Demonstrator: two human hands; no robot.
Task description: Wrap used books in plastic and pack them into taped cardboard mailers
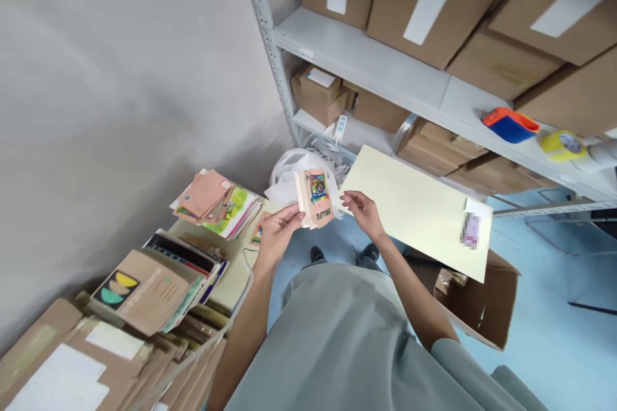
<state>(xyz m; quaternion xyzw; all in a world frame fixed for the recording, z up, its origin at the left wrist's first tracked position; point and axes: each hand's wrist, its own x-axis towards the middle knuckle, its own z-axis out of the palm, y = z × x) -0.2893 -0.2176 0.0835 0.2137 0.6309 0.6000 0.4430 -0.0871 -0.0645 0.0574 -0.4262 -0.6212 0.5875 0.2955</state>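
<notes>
My left hand (281,231) grips a small stack of pink-covered booklets (318,199) by its left edge, thumb on the near side. A colourful picture and dark lettering show on the top cover. Just right of the stack, my right hand (361,210) is raised with its fingers apart and slightly curled, holding nothing and not touching the booklets. Left of my left hand, a pile of pinkish booklets or envelopes (205,196) lies on top of larger colourful books (237,210).
A pale yellow board or tabletop (409,205) lies to the right, above an open cardboard box (499,302). Shelving (357,45) with cartons stands ahead, holding yellow tape (562,144) and a blue-orange holder (511,125). White plastic wrap (284,173) lies beyond my hands. More books (144,289) sit at left.
</notes>
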